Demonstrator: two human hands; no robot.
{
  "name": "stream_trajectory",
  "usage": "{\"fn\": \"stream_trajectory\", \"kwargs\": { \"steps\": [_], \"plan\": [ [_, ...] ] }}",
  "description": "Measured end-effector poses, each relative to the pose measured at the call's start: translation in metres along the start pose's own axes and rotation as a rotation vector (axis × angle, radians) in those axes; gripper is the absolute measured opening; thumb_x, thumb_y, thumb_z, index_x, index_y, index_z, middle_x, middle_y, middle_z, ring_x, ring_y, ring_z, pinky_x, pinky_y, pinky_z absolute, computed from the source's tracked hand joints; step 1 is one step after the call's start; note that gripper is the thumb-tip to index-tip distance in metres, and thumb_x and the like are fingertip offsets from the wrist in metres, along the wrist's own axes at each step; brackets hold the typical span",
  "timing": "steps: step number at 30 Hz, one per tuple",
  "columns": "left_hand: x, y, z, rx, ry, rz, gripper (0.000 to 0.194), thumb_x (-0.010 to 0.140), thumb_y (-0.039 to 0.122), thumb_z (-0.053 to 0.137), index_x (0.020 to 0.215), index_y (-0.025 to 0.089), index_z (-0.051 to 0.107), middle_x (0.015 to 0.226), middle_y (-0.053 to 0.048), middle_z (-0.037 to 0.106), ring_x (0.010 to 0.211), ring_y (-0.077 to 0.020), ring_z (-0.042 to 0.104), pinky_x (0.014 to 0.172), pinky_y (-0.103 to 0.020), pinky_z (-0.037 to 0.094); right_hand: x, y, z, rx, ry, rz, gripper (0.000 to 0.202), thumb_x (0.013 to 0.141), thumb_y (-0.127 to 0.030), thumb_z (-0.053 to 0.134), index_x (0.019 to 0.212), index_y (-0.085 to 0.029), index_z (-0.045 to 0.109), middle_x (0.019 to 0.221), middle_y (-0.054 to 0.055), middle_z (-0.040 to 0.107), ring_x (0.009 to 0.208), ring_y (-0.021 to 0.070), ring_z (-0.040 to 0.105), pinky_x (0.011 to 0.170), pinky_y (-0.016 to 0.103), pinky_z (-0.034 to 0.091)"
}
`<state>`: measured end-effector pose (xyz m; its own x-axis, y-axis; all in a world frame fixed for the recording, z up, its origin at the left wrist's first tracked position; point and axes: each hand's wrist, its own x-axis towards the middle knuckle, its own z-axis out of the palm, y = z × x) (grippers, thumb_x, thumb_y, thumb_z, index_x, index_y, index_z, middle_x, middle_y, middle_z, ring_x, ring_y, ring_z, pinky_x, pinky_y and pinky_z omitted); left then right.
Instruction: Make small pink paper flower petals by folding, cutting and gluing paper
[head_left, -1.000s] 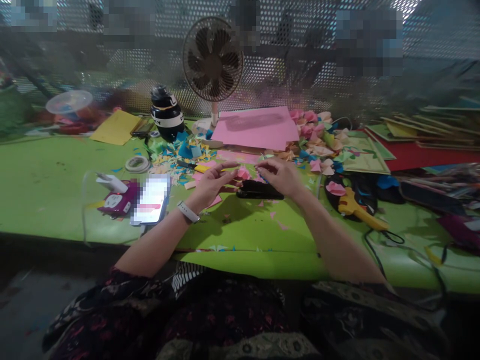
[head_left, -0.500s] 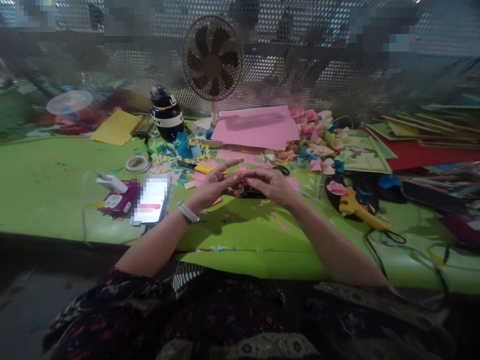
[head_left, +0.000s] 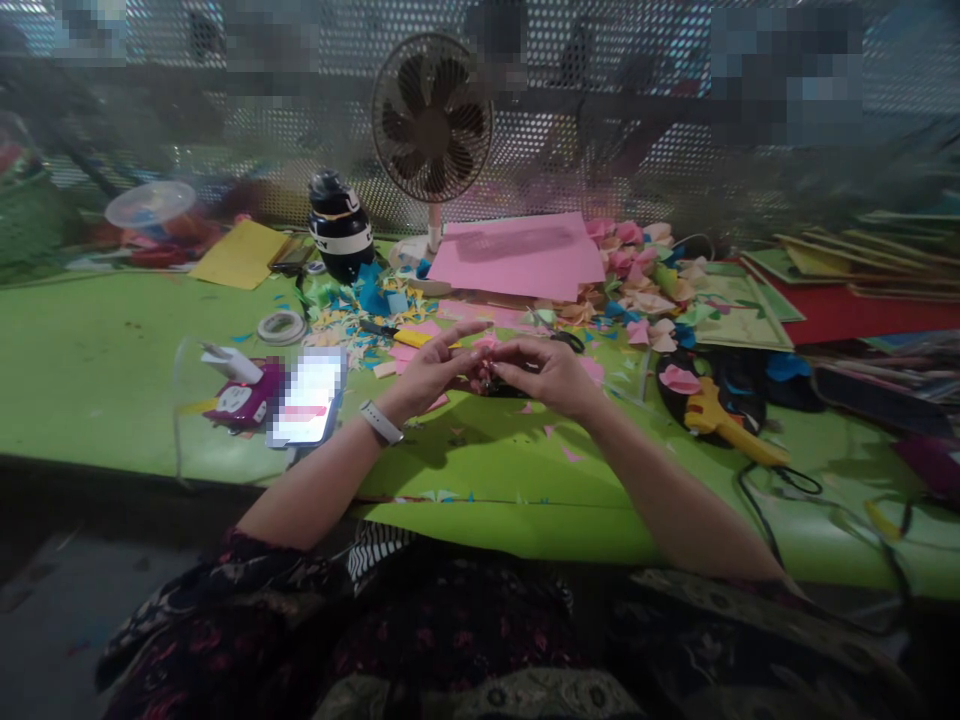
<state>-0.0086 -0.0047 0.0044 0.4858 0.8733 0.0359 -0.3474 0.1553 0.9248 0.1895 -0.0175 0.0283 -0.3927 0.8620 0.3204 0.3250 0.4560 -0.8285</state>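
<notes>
Black bottle, white "L", beyond hands

single head-mounted view, forward and down over the nearby hands and green table

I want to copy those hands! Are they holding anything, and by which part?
It looks like a small pink piece, pinched where the left hand and right hand meet. Which part they grip is hidden, so I can't tell.
</notes>
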Motion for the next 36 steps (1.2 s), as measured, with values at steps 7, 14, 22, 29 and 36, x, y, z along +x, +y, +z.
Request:
{"fn": "stream_trajectory", "kwargs": {
  "steps": [7,14,22,29,36],
  "plan": [
    [0.001,0.003,-0.002,0.044,0.039,0.013,0.052,0.076,0.045,0.081,0.118,0.02,0.066,0.071,0.001,0.068,0.059,-0.0091,0.064,0.061,-0.023,0.056,0.002,0.0,-0.001,0.011,0.012,0.017,0.023,0.08,-0.038,0.071,0.093,-0.019,0.075,0.09,0.006,0.076,0.076,0.0176,0.07,0.073,0.034,0.059],
    [0.006,0.022,-0.016,0.055,0.423,0.168,0.025,0.084,0.034,0.074,0.105,0.021,0.069,0.072,0.002,0.067,0.061,-0.0081,0.064,0.063,-0.022,0.055,0.005,0.004,-0.017,0.025,0.155,0.06,0.023,0.077,-0.041,0.075,0.087,-0.02,0.074,0.085,0.006,0.075,0.078,0.0189,0.071,0.073,0.036,0.061],
    [0.007,0.025,-0.02,0.187,0.458,0.218,0.014,0.085,0.024,0.071,0.098,0.02,0.068,0.073,0.0,0.07,0.065,-0.0104,0.067,0.066,-0.024,0.057,0.011,0.015,-0.043,0.091,0.346,0.056,0.018,0.077,-0.033,0.075,0.089,-0.019,0.073,0.082,0.004,0.073,0.074,0.016,0.069,0.073,0.035,0.061],
    [0.006,0.02,-0.018,0.294,0.409,0.209,0.016,0.081,0.024,0.075,0.094,0.017,0.069,0.078,-0.002,0.072,0.07,-0.0109,0.069,0.068,-0.022,0.059,0.013,0.026,-0.068,0.019,0.49,0.053,0.019,0.077,-0.034,0.074,0.09,-0.021,0.071,0.082,0.003,0.073,0.076,0.017,0.07,0.071,0.033,0.061],
    [0.007,0.031,-0.031,0.227,0.539,0.357,0.02,0.078,0.029,0.08,0.093,0.021,0.07,0.08,-0.001,0.073,0.07,-0.01,0.069,0.066,-0.02,0.058,0.017,0.036,-0.067,0.065,0.5,0.06,0.015,0.076,-0.029,0.075,0.086,-0.019,0.072,0.077,0.001,0.071,0.067,0.0133,0.066,0.065,0.029,0.058]
  ]
}}
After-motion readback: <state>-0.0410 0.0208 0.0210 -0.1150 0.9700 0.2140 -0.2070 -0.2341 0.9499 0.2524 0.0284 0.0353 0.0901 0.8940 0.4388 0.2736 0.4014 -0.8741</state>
